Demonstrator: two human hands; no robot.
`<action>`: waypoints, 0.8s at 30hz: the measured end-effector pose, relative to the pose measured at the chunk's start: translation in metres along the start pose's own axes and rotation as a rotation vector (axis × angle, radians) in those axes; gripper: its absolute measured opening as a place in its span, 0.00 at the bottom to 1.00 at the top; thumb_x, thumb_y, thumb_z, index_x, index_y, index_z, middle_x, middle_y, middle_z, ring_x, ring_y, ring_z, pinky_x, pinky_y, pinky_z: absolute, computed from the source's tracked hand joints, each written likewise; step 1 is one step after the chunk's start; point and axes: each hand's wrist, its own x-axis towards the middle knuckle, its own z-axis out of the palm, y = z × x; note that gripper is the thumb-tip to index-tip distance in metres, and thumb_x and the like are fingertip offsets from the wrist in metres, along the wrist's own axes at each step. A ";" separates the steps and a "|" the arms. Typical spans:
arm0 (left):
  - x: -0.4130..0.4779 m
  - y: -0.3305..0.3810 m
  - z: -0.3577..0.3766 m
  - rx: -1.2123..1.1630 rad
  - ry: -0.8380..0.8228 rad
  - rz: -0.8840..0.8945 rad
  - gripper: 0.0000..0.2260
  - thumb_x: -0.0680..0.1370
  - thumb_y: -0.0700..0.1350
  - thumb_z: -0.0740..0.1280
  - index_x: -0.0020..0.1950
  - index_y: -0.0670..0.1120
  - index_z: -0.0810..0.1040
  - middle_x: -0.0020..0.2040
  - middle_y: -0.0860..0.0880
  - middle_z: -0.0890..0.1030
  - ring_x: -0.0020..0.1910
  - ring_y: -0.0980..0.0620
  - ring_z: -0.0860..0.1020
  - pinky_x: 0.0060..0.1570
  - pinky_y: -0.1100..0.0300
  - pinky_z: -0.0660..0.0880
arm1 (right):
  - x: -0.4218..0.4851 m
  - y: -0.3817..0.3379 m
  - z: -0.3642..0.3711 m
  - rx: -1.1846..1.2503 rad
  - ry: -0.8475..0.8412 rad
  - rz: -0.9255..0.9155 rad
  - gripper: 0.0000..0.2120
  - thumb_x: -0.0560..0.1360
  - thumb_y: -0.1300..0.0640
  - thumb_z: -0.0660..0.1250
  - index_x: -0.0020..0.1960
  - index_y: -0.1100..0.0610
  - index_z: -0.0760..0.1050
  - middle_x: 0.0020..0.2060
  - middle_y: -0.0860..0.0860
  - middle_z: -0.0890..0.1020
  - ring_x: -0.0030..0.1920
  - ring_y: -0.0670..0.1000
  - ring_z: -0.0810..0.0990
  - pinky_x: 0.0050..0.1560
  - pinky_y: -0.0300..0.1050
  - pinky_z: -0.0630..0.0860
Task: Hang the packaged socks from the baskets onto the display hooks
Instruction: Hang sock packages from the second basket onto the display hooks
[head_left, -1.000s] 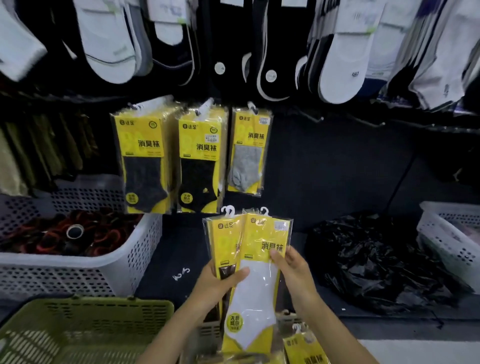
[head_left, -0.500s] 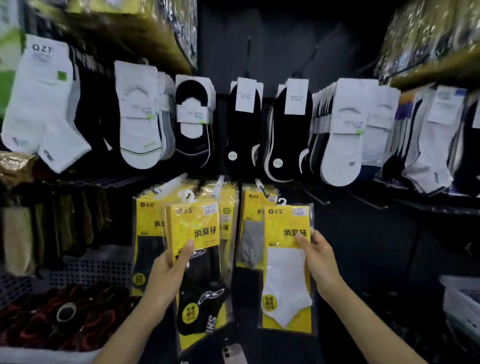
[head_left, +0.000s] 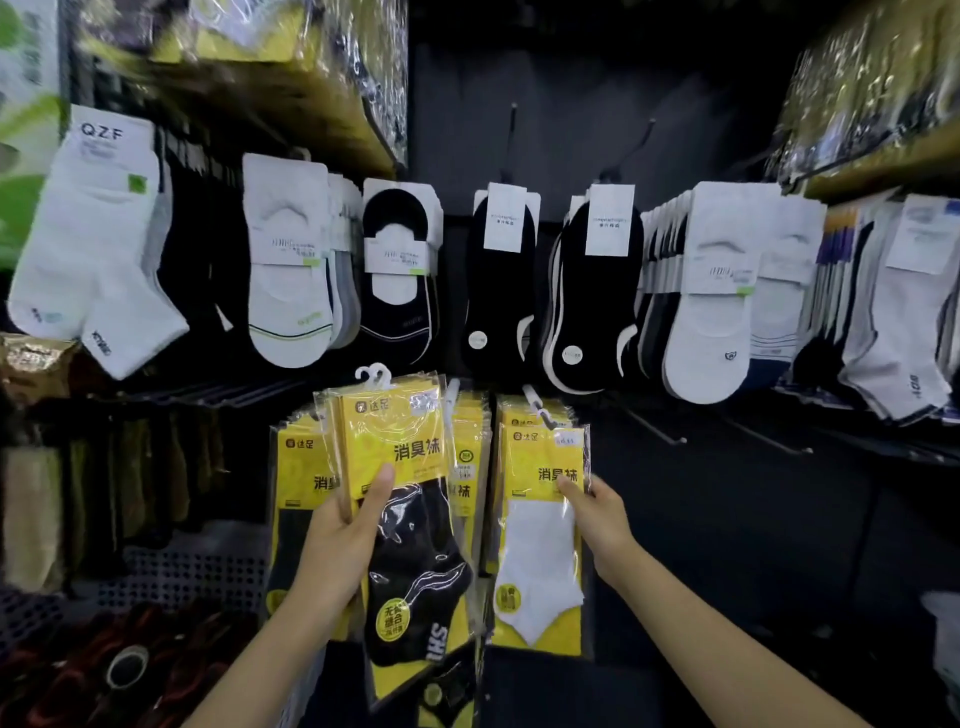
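I see a dark display wall (head_left: 727, 519) filling the frame, with rows of carded socks (head_left: 706, 291) hanging across its upper half, white pairs at upper left and right, black no-show pairs at centre. Bare display hooks (head_left: 654, 423) jut from the wall right of centre, below the carded row. In the lower centre, stacks of yellow packs (head_left: 470, 467) hang on hooks. At the lower left a basket (head_left: 130, 670) holds dark red and black rolls, blurred.

My left hand (head_left: 337, 545) grips a yellow pack with black socks (head_left: 410, 519), thumb across its front; a second pack seems to sit behind it, two white hanger tabs (head_left: 375, 375) showing at the top. This pack is raised in front of the hanging stacks, tilted slightly.

My right hand (head_left: 597, 514) pinches the right edge of a yellow pack with white socks (head_left: 540, 535), lower centre. Its top sits at a white-tipped hook (head_left: 535, 402); whether it is threaded on I cannot tell.
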 end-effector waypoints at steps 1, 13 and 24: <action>0.000 0.000 0.002 -0.002 -0.002 -0.003 0.25 0.69 0.64 0.61 0.50 0.44 0.76 0.33 0.53 0.74 0.38 0.56 0.75 0.52 0.62 0.67 | 0.008 0.002 0.004 -0.004 0.030 0.020 0.04 0.77 0.58 0.67 0.47 0.59 0.79 0.41 0.54 0.84 0.40 0.51 0.82 0.41 0.45 0.80; 0.009 -0.021 0.010 0.023 -0.051 -0.070 0.30 0.69 0.67 0.61 0.62 0.47 0.72 0.52 0.56 0.75 0.54 0.60 0.72 0.60 0.59 0.69 | 0.025 0.011 0.005 -0.051 0.308 0.056 0.19 0.75 0.58 0.70 0.62 0.63 0.70 0.59 0.55 0.75 0.54 0.51 0.74 0.53 0.41 0.70; -0.027 -0.017 0.042 -0.094 -0.235 -0.063 0.15 0.67 0.64 0.66 0.44 0.55 0.79 0.41 0.56 0.81 0.39 0.62 0.78 0.37 0.71 0.72 | -0.081 -0.020 0.006 -0.016 -0.255 -0.102 0.10 0.77 0.53 0.66 0.53 0.57 0.79 0.41 0.50 0.82 0.39 0.44 0.79 0.41 0.35 0.77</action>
